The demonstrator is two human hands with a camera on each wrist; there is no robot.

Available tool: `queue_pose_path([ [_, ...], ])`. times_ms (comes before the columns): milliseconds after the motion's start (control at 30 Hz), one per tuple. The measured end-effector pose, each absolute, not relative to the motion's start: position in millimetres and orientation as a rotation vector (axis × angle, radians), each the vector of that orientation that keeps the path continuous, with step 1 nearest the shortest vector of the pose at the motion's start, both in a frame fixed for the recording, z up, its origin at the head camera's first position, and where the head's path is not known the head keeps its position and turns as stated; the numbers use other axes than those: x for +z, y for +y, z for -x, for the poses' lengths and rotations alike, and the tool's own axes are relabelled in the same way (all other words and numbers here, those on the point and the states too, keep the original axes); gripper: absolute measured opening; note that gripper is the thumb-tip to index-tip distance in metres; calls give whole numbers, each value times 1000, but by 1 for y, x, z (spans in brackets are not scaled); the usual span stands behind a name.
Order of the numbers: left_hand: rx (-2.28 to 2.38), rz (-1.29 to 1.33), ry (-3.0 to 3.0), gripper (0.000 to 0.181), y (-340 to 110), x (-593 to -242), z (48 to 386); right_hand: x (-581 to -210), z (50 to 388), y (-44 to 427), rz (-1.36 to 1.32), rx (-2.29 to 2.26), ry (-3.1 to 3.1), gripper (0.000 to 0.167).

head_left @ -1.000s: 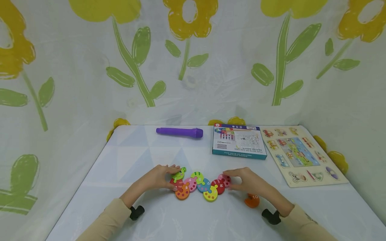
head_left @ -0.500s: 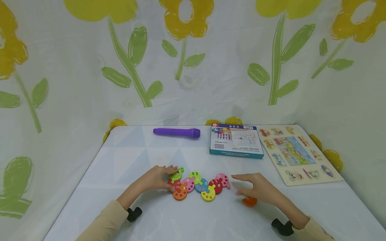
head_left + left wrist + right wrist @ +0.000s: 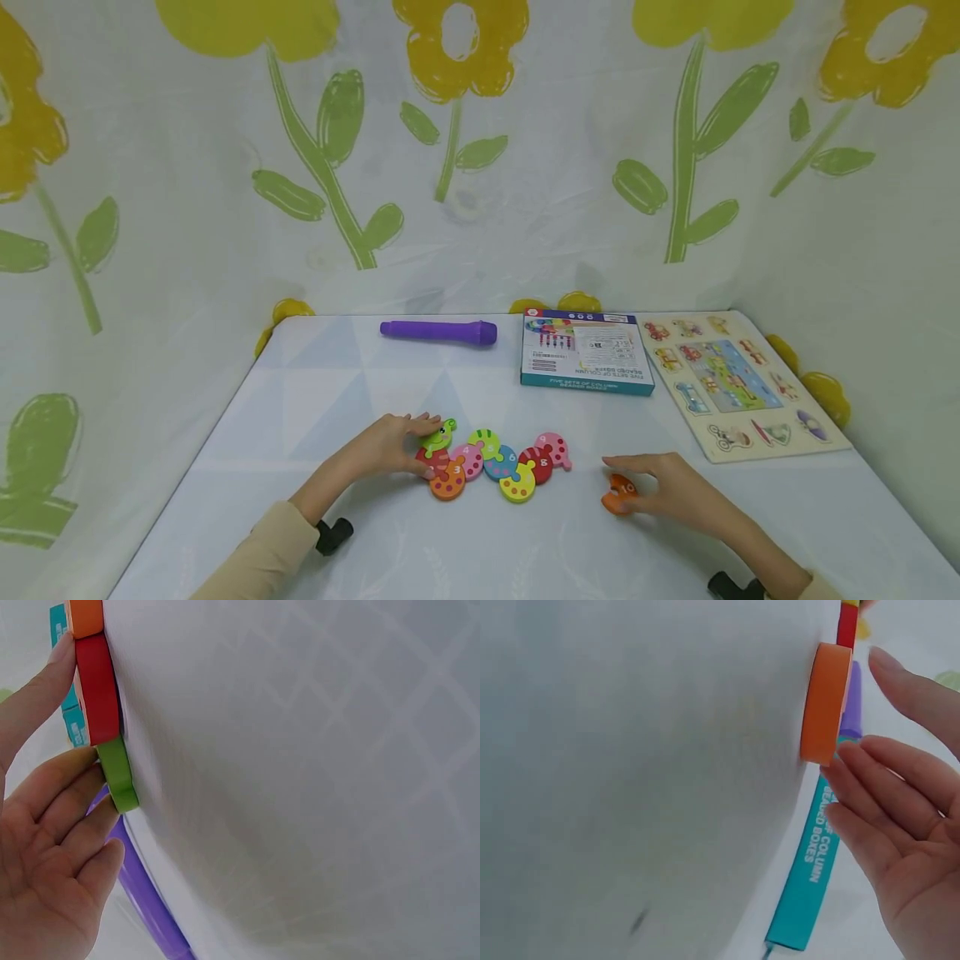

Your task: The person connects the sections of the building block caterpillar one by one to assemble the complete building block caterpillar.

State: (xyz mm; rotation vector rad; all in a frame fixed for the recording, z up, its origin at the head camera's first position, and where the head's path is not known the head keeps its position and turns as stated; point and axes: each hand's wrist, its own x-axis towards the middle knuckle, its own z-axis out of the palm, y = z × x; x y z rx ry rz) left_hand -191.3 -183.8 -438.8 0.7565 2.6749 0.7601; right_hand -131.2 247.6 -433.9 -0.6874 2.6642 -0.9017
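In the head view, a caterpillar number puzzle of joined round pieces lies on the table, ending in a pink piece (image 3: 553, 450). My left hand (image 3: 386, 447) rests at its left end, fingers by the green head piece (image 3: 441, 437) and thumb on the red piece beneath. The left wrist view shows those fingers touching the edge of the green piece (image 3: 117, 776). My right hand (image 3: 675, 493) spreads thumb and fingers about a loose orange piece (image 3: 619, 495) marked 10, apart from the chain. In the right wrist view, fingertips are close to the orange piece (image 3: 826, 705); contact is unclear.
A purple toy microphone (image 3: 438, 332) lies at the back of the table. To its right is a flat box (image 3: 587, 354) with a teal side, beside a wooden picture puzzle board (image 3: 742, 387). A flower-printed cloth (image 3: 525, 233) hangs behind.
My right hand has left the pink end piece and moved right and toward me, to the loose orange piece. My left hand has stayed at the caterpillar's head.
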Motion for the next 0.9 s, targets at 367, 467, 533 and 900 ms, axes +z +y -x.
queue_pose_path([
  [367,764,-755,2668,72,-183,-437,192,-436,127,253,766,-837,2647,57],
  [467,765,-756,2668,72,-183,-437,191,-437,127,253,776,-823,2655,55],
  [533,763,-757,2668,72,-183,-437,191,-437,127,252,777,-826,2653,55],
  [900,765,-759,2671,73,-184,-439,192,-434,133,236,834,-807,2717,52],
])
